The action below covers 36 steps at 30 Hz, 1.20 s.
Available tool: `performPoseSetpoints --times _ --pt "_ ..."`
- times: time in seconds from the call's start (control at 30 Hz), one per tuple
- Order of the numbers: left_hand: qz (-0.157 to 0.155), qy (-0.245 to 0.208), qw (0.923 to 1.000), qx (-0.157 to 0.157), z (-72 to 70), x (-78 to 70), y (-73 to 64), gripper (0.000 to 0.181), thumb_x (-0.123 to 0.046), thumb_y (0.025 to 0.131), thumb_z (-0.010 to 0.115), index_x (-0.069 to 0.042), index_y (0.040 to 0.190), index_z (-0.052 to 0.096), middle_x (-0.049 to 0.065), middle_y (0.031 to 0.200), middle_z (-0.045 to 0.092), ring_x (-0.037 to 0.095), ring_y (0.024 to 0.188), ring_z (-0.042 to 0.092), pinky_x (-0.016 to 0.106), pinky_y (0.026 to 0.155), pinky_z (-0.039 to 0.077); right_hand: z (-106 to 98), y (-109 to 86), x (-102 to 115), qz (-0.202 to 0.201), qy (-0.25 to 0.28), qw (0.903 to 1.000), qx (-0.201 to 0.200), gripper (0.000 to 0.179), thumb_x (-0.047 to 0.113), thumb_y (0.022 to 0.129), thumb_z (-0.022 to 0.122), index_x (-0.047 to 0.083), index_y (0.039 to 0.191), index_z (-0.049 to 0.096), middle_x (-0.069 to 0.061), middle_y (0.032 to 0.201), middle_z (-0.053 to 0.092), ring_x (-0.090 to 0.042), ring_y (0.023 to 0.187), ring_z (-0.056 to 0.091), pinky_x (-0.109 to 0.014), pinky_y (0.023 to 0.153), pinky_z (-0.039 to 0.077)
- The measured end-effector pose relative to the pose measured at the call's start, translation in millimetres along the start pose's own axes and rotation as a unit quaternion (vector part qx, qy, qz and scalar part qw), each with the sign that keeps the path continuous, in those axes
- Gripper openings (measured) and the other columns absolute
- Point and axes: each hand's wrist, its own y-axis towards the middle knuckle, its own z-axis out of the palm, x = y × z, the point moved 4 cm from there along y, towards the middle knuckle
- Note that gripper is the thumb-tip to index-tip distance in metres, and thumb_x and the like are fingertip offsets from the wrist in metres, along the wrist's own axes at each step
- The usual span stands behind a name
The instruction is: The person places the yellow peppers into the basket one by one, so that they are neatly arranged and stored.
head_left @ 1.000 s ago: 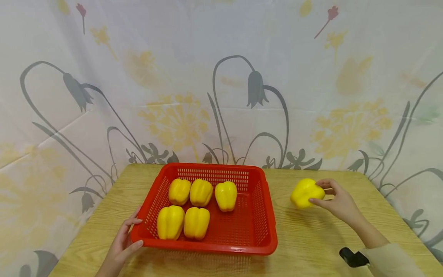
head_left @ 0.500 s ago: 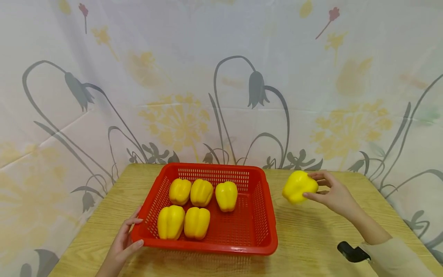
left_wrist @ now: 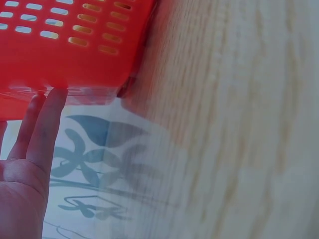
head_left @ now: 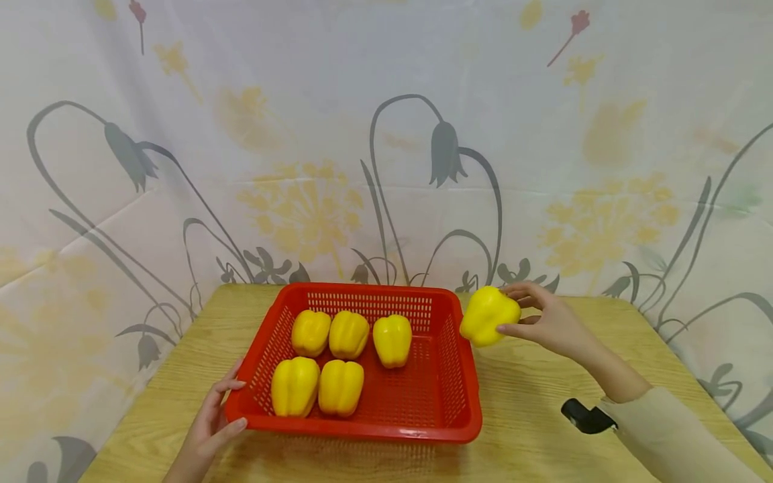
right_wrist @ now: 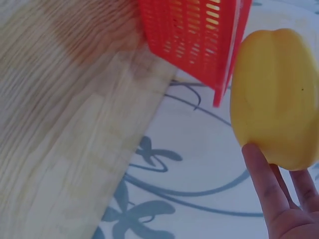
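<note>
At the near left corner of a red plastic basket (head_left: pixel 417 433), my left hand (head_left: pixel 208 429) grips the rim, thumb at the front and fingers along the left side. In the left wrist view, the fingers (left_wrist: pixel 47 124) look fairly straight, tips against the rim. Several yellow bell peppers (head_left: pixel 341 388) lie inside the basket, mostly toward its left. My right hand (head_left: pixel 552 322) pinches another yellow bell pepper (head_left: pixel 489 316) between thumb and fingers, raised beside the basket's right rim. The right wrist view shows this bell pepper (right_wrist: pixel 276 99) over the fingertips.
The basket stands on a wood-grain table (head_left: pixel 531 416), whose far edge meets a flower-printed cloth (head_left: pixel 314 121). Bare basket floor (head_left: pixel 417 396) shows at the right inside. A black device (head_left: pixel 588 417) sits at the right wrist by a light sleeve (head_left: pixel 676 436).
My right hand has carried the bell pepper left and upward, from over the table at the right to the basket's right rim. The left hand and basket stay put.
</note>
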Motion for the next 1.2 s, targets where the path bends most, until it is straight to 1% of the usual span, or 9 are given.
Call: performPoseSetpoints --times 0.17,0.3,0.37,0.5,0.63,0.8,0.93,1.03,1.2 --pt "-0.008 0.008 0.9999 -0.008 0.0 0.0 -0.2 0.046 0.022 0.086 0.036 0.004 0.128 0.033 -0.005 0.151 0.017 0.005 0.126 0.038 0.031 0.084 0.05 11.6 9.5 7.3 -0.006 0.012 0.9994 0.032 0.06 0.017 0.074 0.08 0.002 0.124 0.05 -0.016 0.116 0.053 -0.032 0.102 0.054 -0.029 0.073 0.054" --pt "-0.002 0.01 0.9999 -0.003 -0.1 -0.3 -0.4 0.046 0.023 0.086 0.035 0.005 0.128 0.033 -0.004 0.151 0.017 0.005 0.126 0.037 0.03 0.085 0.05 20.7 16.5 12.5 -0.016 0.014 0.9981 0.058 0.06 0.021 0.073 0.081 0.005 0.123 0.052 -0.013 0.115 0.054 -0.03 0.101 0.055 -0.027 0.072 0.054" --pt "0.004 0.006 1.0 0.002 -0.4 -0.5 -0.6 0.047 0.023 0.085 0.035 0.005 0.129 0.033 -0.004 0.152 0.016 0.006 0.127 0.037 0.031 0.085 0.049 24.4 20.6 14.9 -0.022 0.013 0.9972 0.07 0.059 0.022 0.072 0.081 0.005 0.122 0.052 -0.013 0.115 0.055 -0.03 0.1 0.055 -0.029 0.072 0.054" --pt "0.008 -0.005 0.9999 0.008 -1.0 -0.1 -0.6 0.048 0.023 0.085 0.034 0.005 0.129 0.033 -0.003 0.152 0.015 0.007 0.127 0.037 0.031 0.085 0.049 30.1 29.1 18.9 -0.032 -0.004 0.995 0.094 0.059 0.023 0.073 0.081 0.006 0.122 0.052 -0.013 0.115 0.055 -0.029 0.1 0.055 -0.029 0.073 0.054" --pt "0.007 -0.01 0.9999 0.01 -0.8 0.3 0.0 0.048 0.023 0.085 0.034 0.004 0.129 0.033 -0.004 0.152 0.016 0.008 0.127 0.038 0.032 0.085 0.05 36.8 36.5 23.7 -0.034 -0.026 0.9917 0.121 0.059 0.026 0.073 0.081 0.008 0.121 0.052 -0.011 0.113 0.056 -0.028 0.099 0.055 -0.027 0.072 0.054" --pt "-0.008 0.008 0.9999 -0.009 -1.2 0.5 -0.3 0.046 0.022 0.086 0.035 0.004 0.128 0.033 -0.005 0.15 0.018 0.006 0.125 0.039 0.031 0.084 0.05 50.3 43.7 31.2 -0.039 -0.02 0.9854 0.165 0.055 0.025 0.073 0.08 0.01 0.119 0.053 -0.008 0.111 0.056 -0.027 0.1 0.053 -0.028 0.073 0.054" --pt "-0.02 0.02 0.9994 -0.021 -1.9 0.9 -1.3 0.045 0.021 0.086 0.036 0.003 0.128 0.034 -0.008 0.15 0.02 0.004 0.124 0.039 0.03 0.085 0.049 62.3 48.4 38.5 -0.052 -0.03 0.9789 0.195 0.055 0.024 0.074 0.08 0.012 0.12 0.053 -0.006 0.112 0.055 -0.025 0.102 0.052 -0.03 0.077 0.052" --pt "-0.017 0.017 0.9996 -0.016 -2.1 0.8 -1.5 0.046 0.021 0.086 0.036 0.003 0.128 0.033 -0.007 0.15 0.019 0.005 0.124 0.039 0.03 0.084 0.05 69.7 52.2 43.7 -0.06 -0.046 0.9758 0.205 0.055 0.024 0.074 0.08 0.013 0.121 0.053 -0.004 0.113 0.056 -0.023 0.104 0.052 -0.036 0.083 0.048" --pt "-0.012 0.011 0.9998 -0.01 -1.6 0.9 -0.9 0.047 0.022 0.086 0.036 0.003 0.129 0.034 -0.005 0.151 0.018 0.006 0.124 0.04 0.031 0.084 0.05 81.2 58.1 51.8 -0.078 -0.075 0.9696 0.22 0.055 0.027 0.074 0.08 0.014 0.12 0.054 -0.003 0.114 0.057 -0.023 0.104 0.053 -0.042 0.086 0.046"
